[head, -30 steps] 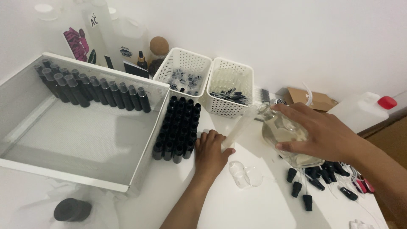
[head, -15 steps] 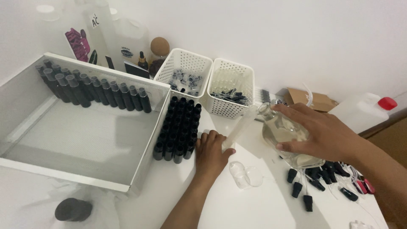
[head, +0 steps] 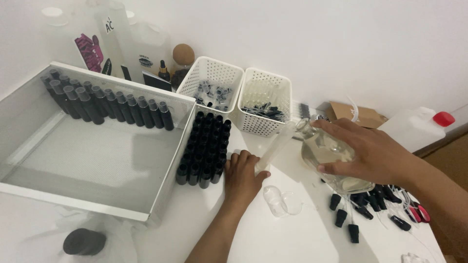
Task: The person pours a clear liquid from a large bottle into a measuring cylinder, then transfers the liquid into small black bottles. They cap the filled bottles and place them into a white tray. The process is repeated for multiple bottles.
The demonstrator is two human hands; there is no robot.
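Small bottles (head: 204,148) stand between tray (head: 165,160) (left) and flask (head: 325,156); baskets (head: 265,83) behind.

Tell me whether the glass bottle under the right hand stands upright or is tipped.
Tipped: the glass bottle leans left under the right hand, neck toward the tube at the left hand.

A single head-worn view looks steeply down and forward from close above the white table (head: 292,238), facing the white wall along its far edge. Both forearms enter from the near edge, the right one at the table's near right corner.
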